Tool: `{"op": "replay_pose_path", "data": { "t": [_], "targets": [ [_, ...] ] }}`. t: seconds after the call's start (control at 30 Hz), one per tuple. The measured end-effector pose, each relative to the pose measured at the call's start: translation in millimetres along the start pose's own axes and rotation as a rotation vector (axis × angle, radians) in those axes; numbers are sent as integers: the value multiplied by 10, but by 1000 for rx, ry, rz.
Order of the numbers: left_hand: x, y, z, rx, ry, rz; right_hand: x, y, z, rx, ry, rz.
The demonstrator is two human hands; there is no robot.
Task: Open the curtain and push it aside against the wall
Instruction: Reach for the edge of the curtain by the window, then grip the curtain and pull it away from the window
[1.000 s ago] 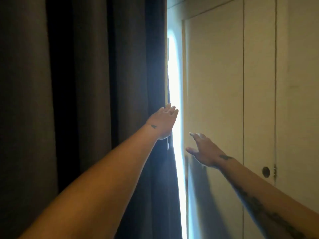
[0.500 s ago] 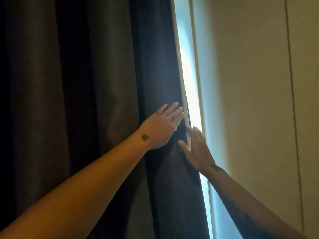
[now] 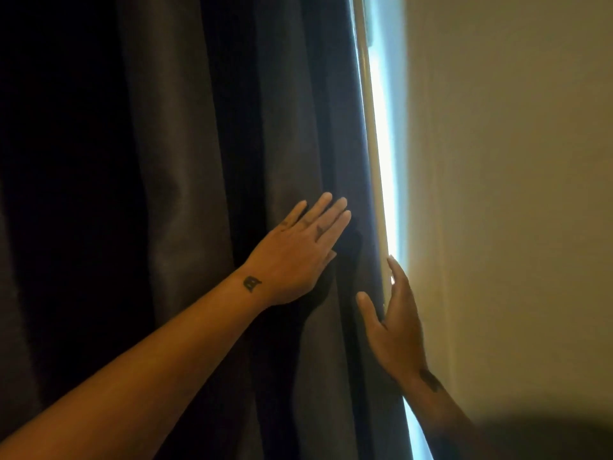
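In a dim room, a dark curtain hangs in folds, covering all but a bright strip of window beside a cream wall. The left hand lies flat and open on the fabric; the right hand, fingers spread, reaches at the curtain's edge.

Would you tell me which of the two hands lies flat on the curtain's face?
The left hand, palm down on the curtain; the right hand stands edge-on at its lit border.

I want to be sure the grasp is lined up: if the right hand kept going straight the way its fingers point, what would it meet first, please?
Most likely the curtain's edge. The right hand points up along the bright gap, fingers already at that edge; depth is unclear.
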State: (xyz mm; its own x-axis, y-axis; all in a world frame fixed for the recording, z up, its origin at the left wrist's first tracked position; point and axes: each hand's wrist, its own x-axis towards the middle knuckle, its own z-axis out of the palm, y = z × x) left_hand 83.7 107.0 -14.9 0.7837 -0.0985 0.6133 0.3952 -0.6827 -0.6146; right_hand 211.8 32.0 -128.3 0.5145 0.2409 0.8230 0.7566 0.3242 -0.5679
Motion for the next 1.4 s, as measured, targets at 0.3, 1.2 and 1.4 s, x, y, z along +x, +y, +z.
{"op": "replay_pose_path", "data": {
  "t": [0.3,1.2,1.4],
  "targets": [
    [326,267,102,201,7,266,-260,305,236,73,-24,-5],
    [-510,-132,-545,355,-282,453,-766,-195,728,198,-490,-80],
    [-618,-160,-644,315,-478,320,-1047,-402,875,300,-619,-28]
  ]
}}
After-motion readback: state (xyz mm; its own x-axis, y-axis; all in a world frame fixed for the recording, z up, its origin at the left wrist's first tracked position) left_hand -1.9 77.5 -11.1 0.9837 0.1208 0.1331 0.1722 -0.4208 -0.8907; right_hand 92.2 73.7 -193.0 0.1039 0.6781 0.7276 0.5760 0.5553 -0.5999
